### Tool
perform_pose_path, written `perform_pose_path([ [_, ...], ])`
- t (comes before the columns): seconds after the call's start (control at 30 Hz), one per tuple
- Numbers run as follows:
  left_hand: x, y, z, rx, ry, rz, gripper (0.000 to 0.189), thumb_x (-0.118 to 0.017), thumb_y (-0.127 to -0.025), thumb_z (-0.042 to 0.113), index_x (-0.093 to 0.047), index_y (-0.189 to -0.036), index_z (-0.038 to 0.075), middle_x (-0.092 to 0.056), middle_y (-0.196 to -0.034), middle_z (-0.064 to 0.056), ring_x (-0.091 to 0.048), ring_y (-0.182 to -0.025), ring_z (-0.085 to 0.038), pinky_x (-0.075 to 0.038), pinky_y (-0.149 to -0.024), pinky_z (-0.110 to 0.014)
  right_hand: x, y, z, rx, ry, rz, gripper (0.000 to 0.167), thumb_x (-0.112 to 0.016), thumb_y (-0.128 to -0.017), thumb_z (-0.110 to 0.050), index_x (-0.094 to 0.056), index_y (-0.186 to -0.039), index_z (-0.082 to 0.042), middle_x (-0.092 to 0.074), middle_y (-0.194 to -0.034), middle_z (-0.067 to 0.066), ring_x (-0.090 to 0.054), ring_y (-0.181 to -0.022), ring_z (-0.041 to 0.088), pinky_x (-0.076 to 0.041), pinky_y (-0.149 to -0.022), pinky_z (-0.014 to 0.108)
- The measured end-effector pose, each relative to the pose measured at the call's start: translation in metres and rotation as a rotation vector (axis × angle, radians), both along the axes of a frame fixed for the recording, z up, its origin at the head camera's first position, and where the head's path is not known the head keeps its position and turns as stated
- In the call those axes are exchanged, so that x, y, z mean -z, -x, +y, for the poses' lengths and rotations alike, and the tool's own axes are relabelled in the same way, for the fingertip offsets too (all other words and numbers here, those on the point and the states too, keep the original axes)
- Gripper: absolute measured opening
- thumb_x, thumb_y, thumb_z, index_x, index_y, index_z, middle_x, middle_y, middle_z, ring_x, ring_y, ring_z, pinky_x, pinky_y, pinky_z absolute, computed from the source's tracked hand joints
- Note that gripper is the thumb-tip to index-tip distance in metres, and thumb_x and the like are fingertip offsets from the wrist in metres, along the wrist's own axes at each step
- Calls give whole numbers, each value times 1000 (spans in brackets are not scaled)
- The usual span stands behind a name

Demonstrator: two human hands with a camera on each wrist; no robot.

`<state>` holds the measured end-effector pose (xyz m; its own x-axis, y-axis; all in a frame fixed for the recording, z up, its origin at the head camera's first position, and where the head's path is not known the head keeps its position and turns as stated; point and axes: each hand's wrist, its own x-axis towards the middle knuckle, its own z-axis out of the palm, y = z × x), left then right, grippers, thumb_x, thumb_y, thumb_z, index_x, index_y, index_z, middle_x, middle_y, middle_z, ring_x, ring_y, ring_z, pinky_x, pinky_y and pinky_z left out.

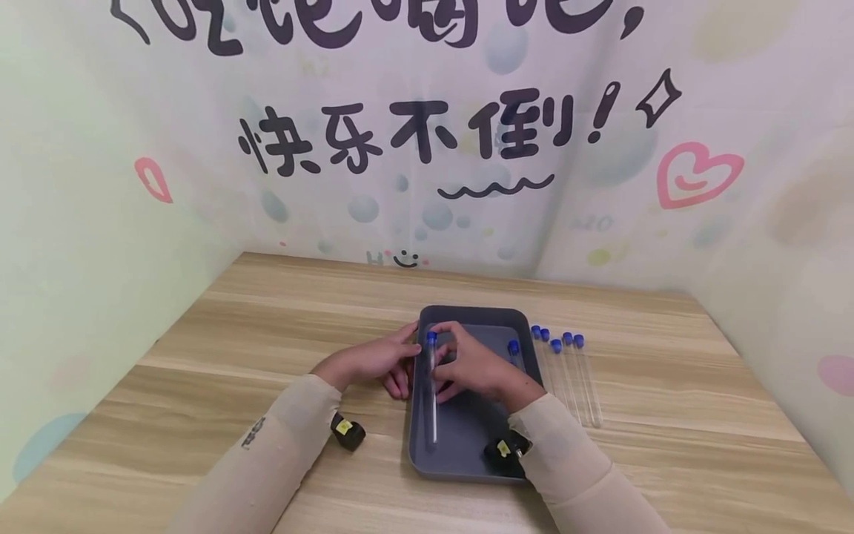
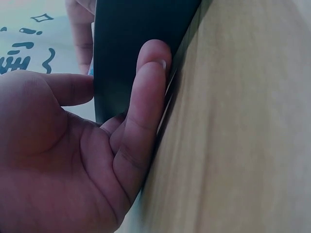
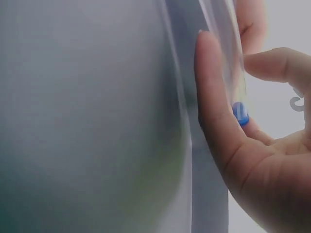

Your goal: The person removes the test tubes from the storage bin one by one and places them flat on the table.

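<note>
My right hand [image 1: 479, 365] is over the left part of the dark grey tray [image 1: 454, 452], holding a clear test tube [image 1: 434, 419] between thumb and fingers. The tube's blue cap [image 3: 240, 113] points toward the back in the head view. My left hand [image 1: 370, 361] grips the tray's left side. Its thumb [image 2: 77, 90] meets the rim, and its other fingers lie against the outer wall close to the tabletop. Another blue-capped tube [image 1: 513, 348] shows inside the tray on the right, partly hidden by my right hand and wrist.
Several blue-capped test tubes [image 1: 579, 382] lie side by side on the wooden table [image 1: 667, 415], right of the tray. A printed cloth [image 1: 373, 208] hangs behind the table. Black wrist cameras [image 1: 348, 432] sit at both sleeves.
</note>
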<state>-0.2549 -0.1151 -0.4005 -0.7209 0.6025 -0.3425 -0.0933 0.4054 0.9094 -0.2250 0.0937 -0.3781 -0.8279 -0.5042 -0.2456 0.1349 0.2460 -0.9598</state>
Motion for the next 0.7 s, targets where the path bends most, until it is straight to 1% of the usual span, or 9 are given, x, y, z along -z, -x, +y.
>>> perform_pose_path([
  [0.17, 1, 0, -1, 11, -11, 2, 62, -32, -109, 28, 2, -161, 32, -65, -87, -17, -69, -65, -21, -60, -59, -33, -4, 1, 2, 32, 10, 20, 74, -59, -87, 8, -22, -149, -11, -49, -114, 18, -69, -73, 23, -63, -69, 46],
  [0.3, 0, 1, -1, 18, -18, 4, 61, -32, -109, 28, 1, -161, 33, -63, -90, -17, -68, -64, -22, -60, -58, -33, -11, 1, 5, 52, 39, 44, 76, -59, -87, 5, -22, -151, -11, -50, -114, 18, -68, -73, 23, -63, -70, 47],
  [0.5, 0, 1, 0, 19, -27, 10, 61, -31, -110, 28, 1, -161, 33, -63, -86, -15, -68, -63, -21, -60, -57, -32, -26, -2, 12, 61, 60, 112, 76, -56, -87, 3, -22, -154, -9, -50, -112, 17, -65, -75, 24, -63, -68, 48],
  [0.7, 2, 2, 0, 12, -27, 6, 61, -30, -110, 28, 2, -161, 33, -65, -82, -15, -69, -62, -21, -60, -57, -33, -45, -6, 21, 73, 60, 177, 71, -56, -90, 2, -26, -152, -15, -51, -112, 16, -64, -78, 24, -63, -68, 49],
])
